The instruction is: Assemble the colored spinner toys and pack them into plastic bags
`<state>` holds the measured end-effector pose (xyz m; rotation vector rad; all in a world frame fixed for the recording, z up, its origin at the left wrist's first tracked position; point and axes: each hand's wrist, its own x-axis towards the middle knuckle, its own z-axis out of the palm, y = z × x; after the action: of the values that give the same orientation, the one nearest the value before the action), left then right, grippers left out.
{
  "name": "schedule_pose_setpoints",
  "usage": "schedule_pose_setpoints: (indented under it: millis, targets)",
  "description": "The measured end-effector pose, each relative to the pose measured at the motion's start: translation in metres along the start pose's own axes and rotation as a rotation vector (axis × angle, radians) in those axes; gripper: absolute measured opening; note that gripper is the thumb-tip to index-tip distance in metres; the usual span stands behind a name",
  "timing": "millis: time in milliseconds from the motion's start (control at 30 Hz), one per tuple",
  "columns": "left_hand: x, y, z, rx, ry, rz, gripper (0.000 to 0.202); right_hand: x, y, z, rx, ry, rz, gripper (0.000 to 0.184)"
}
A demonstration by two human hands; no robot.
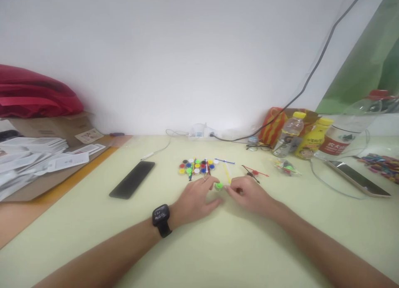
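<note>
A small round piece with a bright green top [219, 186] sits on the table between my hands. My left hand [195, 200] curves around its left side, the index fingertip at its edge and the thumb stretched out apart. On the other side is my right hand [251, 194], its fingers curled and pinched close to the green piece; what they hold, if anything, is hidden. Beyond my hands lies a group of small round pieces [197, 171] in several colours, with thin sticks among them. A yellow stick [226, 173] and a blue stick [225, 161] lie nearby.
Red and black sticks [255, 172] and a small clear bag [285, 166] lie to the right. Farther right stand bottles [289, 132] beside a phone [358, 178]. A black phone [133, 180] rests at left, near stacked white packets [34, 159] on cardboard.
</note>
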<state>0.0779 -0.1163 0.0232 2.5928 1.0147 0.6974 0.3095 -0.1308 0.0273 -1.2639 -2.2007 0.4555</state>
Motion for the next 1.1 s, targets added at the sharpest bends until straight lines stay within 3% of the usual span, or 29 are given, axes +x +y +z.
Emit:
schedule_pose_setpoints:
  millis: [100,300,433,700,800,900,1033,1100]
  targets:
    - [0.000,-0.001,0.002,0.035,0.007,0.000,0.037,-0.003,-0.006,0.002,0.051,-0.090,-0.006,0.043]
    - [0.000,-0.002,0.002,0.073,-0.043,0.024,0.018,-0.003,-0.003,0.007,0.318,-0.171,0.069,0.046]
    - [-0.001,-0.002,0.002,-0.013,-0.026,0.009,0.030,-0.001,-0.001,0.003,0.501,-0.153,0.081,0.039]
    - [0.001,-0.012,0.009,-0.252,-0.002,-0.094,0.054,0.000,-0.005,0.004,0.651,-0.158,0.056,0.013]
    - [0.001,-0.010,0.008,-0.239,0.038,-0.064,0.042,0.001,-0.005,0.006,0.662,-0.144,0.086,0.011]
    - [0.002,-0.007,0.004,-0.215,0.066,-0.052,0.013,0.002,-0.004,0.007,0.713,-0.135,0.137,0.013]
    - [0.005,-0.002,0.001,-0.190,0.078,-0.025,0.030,0.005,-0.001,0.008,0.814,-0.088,0.224,0.019]
    - [0.005,0.000,0.000,-0.185,0.079,-0.015,0.027,0.006,-0.001,0.008,0.863,-0.068,0.259,0.022]
